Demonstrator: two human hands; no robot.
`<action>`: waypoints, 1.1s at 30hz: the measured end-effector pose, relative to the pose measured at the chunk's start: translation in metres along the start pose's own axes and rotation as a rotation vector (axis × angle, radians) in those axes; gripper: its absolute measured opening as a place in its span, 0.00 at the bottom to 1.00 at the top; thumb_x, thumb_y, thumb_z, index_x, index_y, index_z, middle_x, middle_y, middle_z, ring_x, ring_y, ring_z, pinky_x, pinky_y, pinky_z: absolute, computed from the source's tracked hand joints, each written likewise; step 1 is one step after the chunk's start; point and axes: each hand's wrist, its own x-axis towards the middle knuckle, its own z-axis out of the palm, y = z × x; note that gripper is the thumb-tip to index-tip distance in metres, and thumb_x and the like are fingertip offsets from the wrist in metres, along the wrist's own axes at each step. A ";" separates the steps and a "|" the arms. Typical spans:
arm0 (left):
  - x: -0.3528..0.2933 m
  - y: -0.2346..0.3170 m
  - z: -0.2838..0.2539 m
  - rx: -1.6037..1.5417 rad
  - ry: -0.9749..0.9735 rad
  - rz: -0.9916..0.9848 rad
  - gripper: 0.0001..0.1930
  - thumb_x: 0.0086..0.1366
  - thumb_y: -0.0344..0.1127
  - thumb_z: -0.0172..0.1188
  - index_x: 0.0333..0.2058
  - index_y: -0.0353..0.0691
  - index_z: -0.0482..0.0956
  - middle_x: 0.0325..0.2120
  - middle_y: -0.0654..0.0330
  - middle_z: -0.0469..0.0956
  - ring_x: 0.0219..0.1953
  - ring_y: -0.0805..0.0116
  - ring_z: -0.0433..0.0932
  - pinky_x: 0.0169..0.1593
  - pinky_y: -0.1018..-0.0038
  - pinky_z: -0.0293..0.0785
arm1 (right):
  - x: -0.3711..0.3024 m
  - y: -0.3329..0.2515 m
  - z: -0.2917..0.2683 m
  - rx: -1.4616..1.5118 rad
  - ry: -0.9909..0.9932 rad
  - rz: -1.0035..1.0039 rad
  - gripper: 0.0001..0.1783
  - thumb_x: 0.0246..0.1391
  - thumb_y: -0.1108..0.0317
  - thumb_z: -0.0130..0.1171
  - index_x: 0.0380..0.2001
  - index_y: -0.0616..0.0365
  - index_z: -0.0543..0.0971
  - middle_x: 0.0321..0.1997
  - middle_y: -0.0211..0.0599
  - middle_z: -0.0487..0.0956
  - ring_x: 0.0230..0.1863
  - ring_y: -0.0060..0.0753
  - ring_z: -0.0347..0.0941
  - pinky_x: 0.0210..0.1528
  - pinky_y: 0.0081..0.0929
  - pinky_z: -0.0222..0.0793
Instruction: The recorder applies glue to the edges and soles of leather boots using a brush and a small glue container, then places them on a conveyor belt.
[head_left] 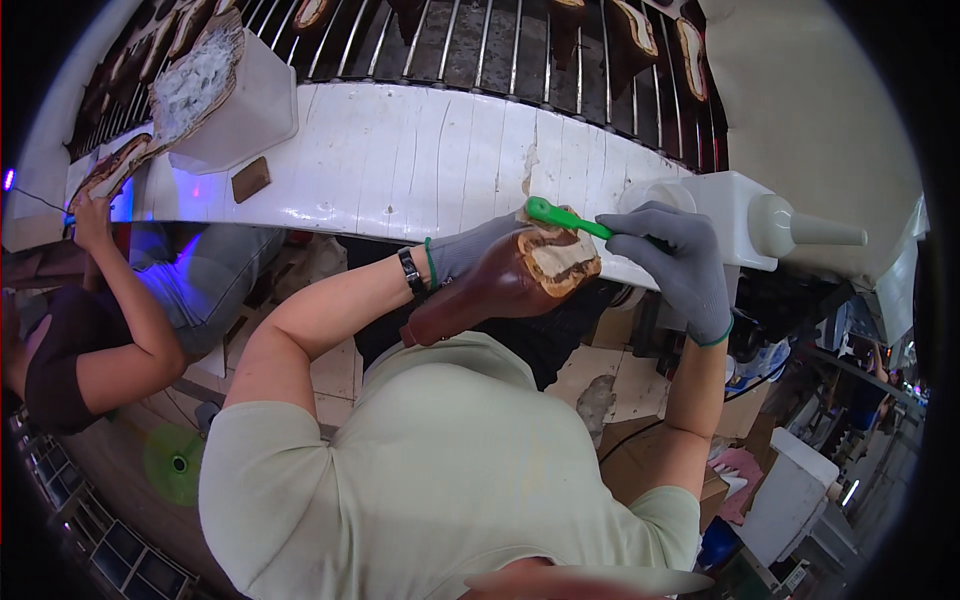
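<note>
A glossy brown boot (480, 285) is held sole side up above my lap, at the near edge of the white bench. Its cream and tan underside, with leather edges folded in, faces the bench. My left hand (475, 248), in a grey knit glove, grips the boot from behind; the boot hides most of those fingers. My right hand (675, 250), also gloved in grey, is closed around a green brush (568, 217). The brush head lies over the far end of the underside; whether its bristles touch cannot be made out.
Beyond the white bench (400, 160) runs a roller conveyor (450, 45) carrying several boots. A white container (740, 205) with a cone-shaped spout stands by my right hand. A white bin (240, 110) and a brown block (251, 179) are left. Another person (110, 350) holds a boot there.
</note>
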 end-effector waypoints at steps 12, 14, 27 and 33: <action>-0.006 0.006 -0.016 0.444 0.015 0.004 0.26 0.78 0.43 0.40 0.68 0.36 0.55 0.65 0.56 0.62 0.63 0.73 0.67 0.67 0.76 0.62 | 0.001 0.014 -0.003 0.169 -0.299 -0.036 0.13 0.47 0.73 0.70 0.39 0.60 0.86 0.28 0.35 0.83 0.27 0.19 0.74 0.31 0.21 0.68; -0.006 0.003 -0.014 0.202 -0.012 -0.080 0.25 0.78 0.42 0.39 0.68 0.36 0.55 0.65 0.56 0.62 0.63 0.73 0.66 0.67 0.76 0.61 | 0.002 0.016 -0.002 0.193 -0.311 -0.133 0.14 0.42 0.75 0.72 0.37 0.62 0.86 0.29 0.37 0.83 0.27 0.21 0.76 0.31 0.20 0.68; -0.028 0.022 0.080 0.608 0.070 -0.305 0.28 0.68 0.30 0.58 0.65 0.39 0.61 0.61 0.57 0.69 0.57 0.76 0.73 0.61 0.78 0.72 | 0.010 0.023 -0.004 0.195 -0.382 -0.157 0.14 0.44 0.72 0.72 0.38 0.59 0.87 0.29 0.36 0.84 0.29 0.26 0.78 0.35 0.23 0.71; -0.034 0.034 0.088 0.924 -0.039 -0.314 0.25 0.68 0.39 0.59 0.61 0.40 0.67 0.57 0.58 0.73 0.53 0.76 0.76 0.58 0.78 0.74 | 0.018 0.036 -0.011 0.234 -0.500 -0.187 0.14 0.43 0.72 0.73 0.37 0.60 0.87 0.29 0.36 0.84 0.28 0.26 0.77 0.34 0.23 0.70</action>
